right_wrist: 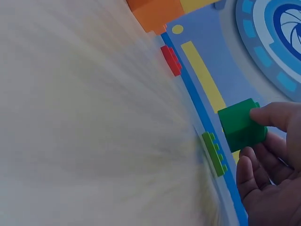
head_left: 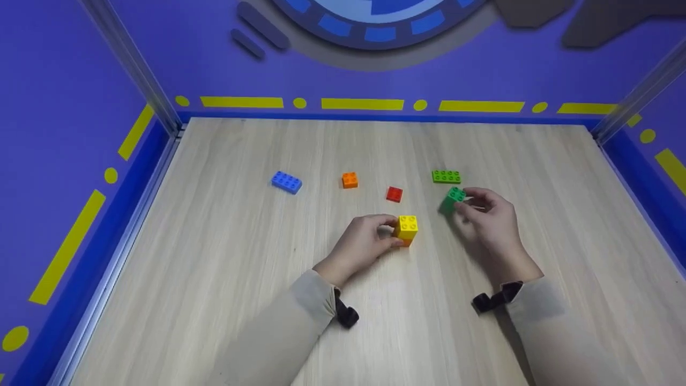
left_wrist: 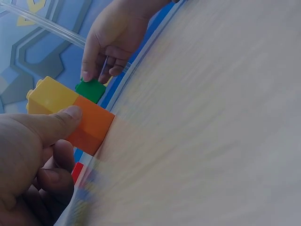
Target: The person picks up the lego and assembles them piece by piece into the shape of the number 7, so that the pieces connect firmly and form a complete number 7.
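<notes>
My left hand (head_left: 362,242) pinches a two-brick stack between thumb and fingers. On top of that stack is a yellow brick (head_left: 408,226) with four... studs showing, and an orange brick (left_wrist: 93,126) forms its lower half. To the right, my right hand (head_left: 492,217) pinches a green brick (head_left: 454,199) by its sides, studs facing up. In the right wrist view the green brick (right_wrist: 241,125) shows a plain side, held up off the table by thumb and fingers. A gap separates the green brick from the yellow and orange stack.
Behind the hands, a blue brick (head_left: 286,182), a small orange brick (head_left: 349,180), a thin red brick (head_left: 394,194) and a flat lime green brick (head_left: 446,177) lie spread across the wooden table (head_left: 225,279). Blue printed walls (head_left: 353,80) enclose the table at the back and sides.
</notes>
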A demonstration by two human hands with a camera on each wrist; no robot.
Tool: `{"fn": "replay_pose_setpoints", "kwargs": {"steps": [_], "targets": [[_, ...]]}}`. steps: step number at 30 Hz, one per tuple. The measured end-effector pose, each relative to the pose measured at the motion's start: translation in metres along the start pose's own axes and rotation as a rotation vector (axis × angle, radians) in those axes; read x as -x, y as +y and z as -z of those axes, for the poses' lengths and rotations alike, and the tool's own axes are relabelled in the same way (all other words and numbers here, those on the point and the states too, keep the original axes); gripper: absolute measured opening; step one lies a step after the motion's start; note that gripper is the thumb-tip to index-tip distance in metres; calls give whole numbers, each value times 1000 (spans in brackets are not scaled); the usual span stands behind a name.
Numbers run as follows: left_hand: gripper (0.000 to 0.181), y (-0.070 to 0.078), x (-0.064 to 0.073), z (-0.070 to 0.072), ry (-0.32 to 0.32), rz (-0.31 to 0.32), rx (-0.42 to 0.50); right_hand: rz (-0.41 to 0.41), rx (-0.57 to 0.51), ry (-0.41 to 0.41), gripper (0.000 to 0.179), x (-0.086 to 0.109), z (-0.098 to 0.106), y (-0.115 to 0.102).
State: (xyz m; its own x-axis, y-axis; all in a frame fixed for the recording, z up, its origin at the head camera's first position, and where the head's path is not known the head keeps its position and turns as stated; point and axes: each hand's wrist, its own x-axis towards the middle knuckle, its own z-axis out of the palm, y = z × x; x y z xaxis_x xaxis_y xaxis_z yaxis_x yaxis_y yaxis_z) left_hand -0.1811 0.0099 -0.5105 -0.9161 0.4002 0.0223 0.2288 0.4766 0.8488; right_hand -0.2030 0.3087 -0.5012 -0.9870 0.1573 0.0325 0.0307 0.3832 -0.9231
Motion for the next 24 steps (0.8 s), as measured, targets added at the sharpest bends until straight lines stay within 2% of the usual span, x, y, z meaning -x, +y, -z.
{"fn": "replay_pose_setpoints", "kwargs": {"steps": [7, 24], "targets": [[42, 0, 0, 0, 4, -1, -14, 69, -107, -18, 42, 9, -10, -12], [45, -1, 1, 1, -7, -1, -19, 196, -144, -38, 41, 26, -21, -26]]}}
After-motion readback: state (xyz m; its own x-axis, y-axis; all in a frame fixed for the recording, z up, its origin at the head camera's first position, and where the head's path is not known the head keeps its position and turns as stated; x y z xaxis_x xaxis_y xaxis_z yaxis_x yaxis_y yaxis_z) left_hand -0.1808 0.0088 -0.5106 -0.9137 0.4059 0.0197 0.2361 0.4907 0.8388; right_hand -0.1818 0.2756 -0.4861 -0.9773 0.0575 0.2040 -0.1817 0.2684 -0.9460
